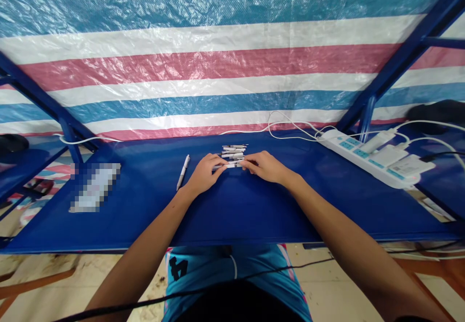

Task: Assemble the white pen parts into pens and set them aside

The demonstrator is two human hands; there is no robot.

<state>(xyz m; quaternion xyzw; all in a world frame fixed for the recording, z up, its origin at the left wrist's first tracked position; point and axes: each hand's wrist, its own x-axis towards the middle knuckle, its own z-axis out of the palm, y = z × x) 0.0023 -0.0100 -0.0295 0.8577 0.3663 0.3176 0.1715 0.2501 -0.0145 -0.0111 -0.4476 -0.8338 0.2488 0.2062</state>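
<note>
Over the middle of the blue tabletop, my left hand pinches the left end of a white pen. The fingers of my right hand are closed on the same pen's right end. Just beyond my fingers lie several white and grey pens, side by side and roughly parallel to the table's back edge. My hands partly cover the nearest ones. A single white pen lies apart, slanted, to the left of my left hand.
A white power strip with plugged-in adapters lies at the right, its white cables running along the back. A pixelated flat object rests at the left. Blue metal bars flank the table, and a striped sheet hangs behind.
</note>
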